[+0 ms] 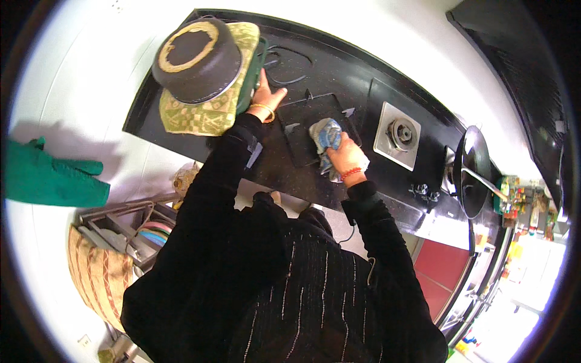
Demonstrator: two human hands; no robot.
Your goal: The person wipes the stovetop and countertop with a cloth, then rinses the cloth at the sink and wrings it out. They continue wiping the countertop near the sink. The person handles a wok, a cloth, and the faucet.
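My left hand (267, 97), with a yellow bracelet at its wrist, is against the side of a dark green boxy object (252, 79). Its thumb points away to the right, and some fingers are hidden. Over that object lies a green-and-cream patterned cloth (199, 115), topped by an upturned dark bowl-shaped pot (211, 75) with a worn, pale ring on its base. In my right hand (347, 156) is a bunched blue-and-white cloth (327, 136), pressed to the black countertop (268, 168). Under and around the cloth shows a dark square outline (295, 147) with grey patches.
A dark cord (290, 82) curls at the back. Right of the cloth are a gas burner (401, 134), control knobs (424, 191) and a wok (474, 168). A range hood (508, 68) hangs above. A metal rack (122, 233) with plates stands left, below a green cloth item (54, 174).
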